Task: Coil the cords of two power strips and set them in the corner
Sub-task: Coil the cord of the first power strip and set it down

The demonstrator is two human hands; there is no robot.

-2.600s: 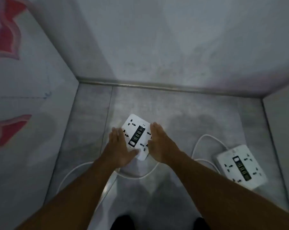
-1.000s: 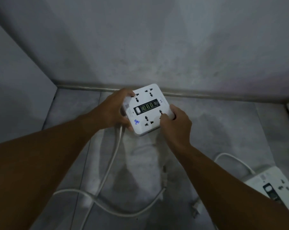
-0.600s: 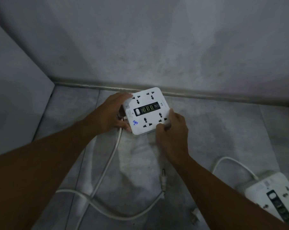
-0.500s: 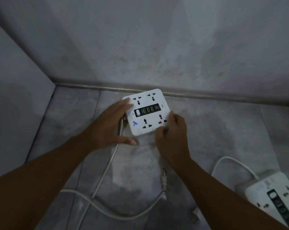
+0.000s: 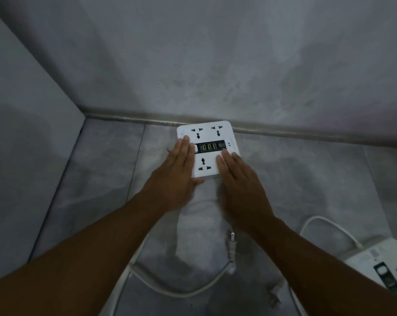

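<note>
Fingers (image 5: 185,147) of both hands flat, outstretched on white power strip (image 5: 207,135), strip lying on floor (image 5: 101,169) against wall

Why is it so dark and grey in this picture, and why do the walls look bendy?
Head view: the light is dim, so the floor and walls look grey and grainy; only the white power strip under the left hand and right hand stands out. The wide-angle lens bends the wall edges. The second power strip is cut off at the frame's corner.
</note>
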